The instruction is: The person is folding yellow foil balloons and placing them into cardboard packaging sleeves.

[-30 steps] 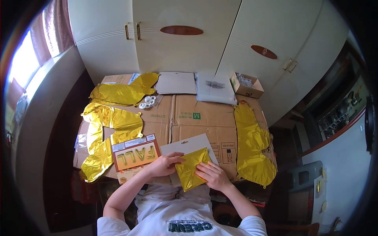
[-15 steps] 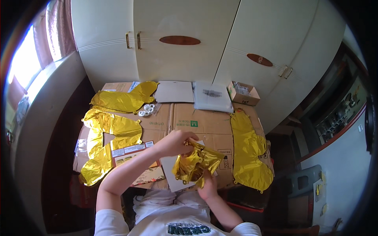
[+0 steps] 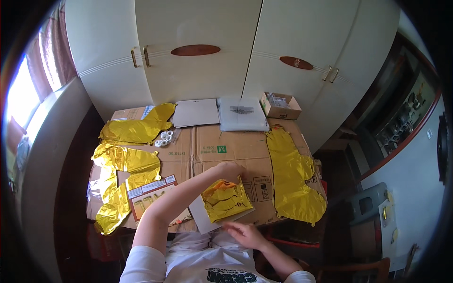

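A folded gold foil balloon point(image 3: 227, 203) lies creased into a rough rectangle on a pale grey card point(image 3: 200, 218) at the table's near side. Over its far right corner is my left hand point(image 3: 230, 170), its forearm crossing from the lower left; the fingers are mostly hidden behind the hand. Just below the foil's near edge hovers my right hand point(image 3: 244, 235), fingers stretched out and holding nothing. To the left, partly under my left forearm, rests a printed packaging card point(image 3: 150, 195) with pictures of gold shapes.
Flat gold foil balloons lie at the right point(image 3: 292, 177), left point(image 3: 127, 165) and back left point(image 3: 137, 129). White ribbon rolls point(image 3: 164, 138), grey cards point(image 3: 197, 113), a stack of clear plastic bags point(image 3: 242, 115) and a small open box point(image 3: 282, 112) sit toward the back of the cardboard-covered table point(image 3: 222, 160).
The crumpled foil balloon between my hands has been laid flat, folded, on the grey card. My right hand has let go of it and drawn nearer to me. The view has shifted.
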### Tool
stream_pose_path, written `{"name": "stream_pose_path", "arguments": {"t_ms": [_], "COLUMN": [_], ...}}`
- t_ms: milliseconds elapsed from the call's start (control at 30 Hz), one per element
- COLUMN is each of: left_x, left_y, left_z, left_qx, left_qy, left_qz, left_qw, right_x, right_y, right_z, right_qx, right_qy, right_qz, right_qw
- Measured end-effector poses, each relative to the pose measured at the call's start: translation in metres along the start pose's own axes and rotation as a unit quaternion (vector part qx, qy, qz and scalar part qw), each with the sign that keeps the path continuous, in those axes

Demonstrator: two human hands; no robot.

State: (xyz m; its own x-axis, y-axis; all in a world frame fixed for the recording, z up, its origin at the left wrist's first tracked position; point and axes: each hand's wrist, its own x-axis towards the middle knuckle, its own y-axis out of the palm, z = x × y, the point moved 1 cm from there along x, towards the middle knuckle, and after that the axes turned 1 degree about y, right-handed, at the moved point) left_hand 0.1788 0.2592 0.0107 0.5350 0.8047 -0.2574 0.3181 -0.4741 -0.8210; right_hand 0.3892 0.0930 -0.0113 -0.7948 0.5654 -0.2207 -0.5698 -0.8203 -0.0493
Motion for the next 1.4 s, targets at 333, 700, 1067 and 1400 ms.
{"name": "stream_pose_path", "arguments": {"t_ms": [333, 700, 1067, 1400], "left_x": [-0.085, -0.159, -0.166, -0.318], "left_y": [0.005, 0.071, 0.078, 0.12], "left_z": [-0.022, -0.01, -0.005, -0.026], "left_qx": [0.052, 0.117, 0.162, 0.142], "left_qy": [-0.015, -0.029, -0.014, -0.293], "left_qz": [-0.229, -0.271, -0.276, -0.202], "left_qw": [0.972, 0.955, 0.947, 0.924], "right_x": [0.066, 0.071, 0.098, 0.118], "right_y": [-0.053, -0.039, -0.057, -0.068], "right_z": [0.008, 0.016, 0.037, 0.058], "right_qx": [-0.562, -0.561, -0.616, -0.598], "right_qy": [-0.337, -0.344, -0.269, -0.278], "right_qz": [-0.091, -0.128, -0.021, 0.056], "right_qw": [0.749, 0.742, 0.74, 0.749]}}
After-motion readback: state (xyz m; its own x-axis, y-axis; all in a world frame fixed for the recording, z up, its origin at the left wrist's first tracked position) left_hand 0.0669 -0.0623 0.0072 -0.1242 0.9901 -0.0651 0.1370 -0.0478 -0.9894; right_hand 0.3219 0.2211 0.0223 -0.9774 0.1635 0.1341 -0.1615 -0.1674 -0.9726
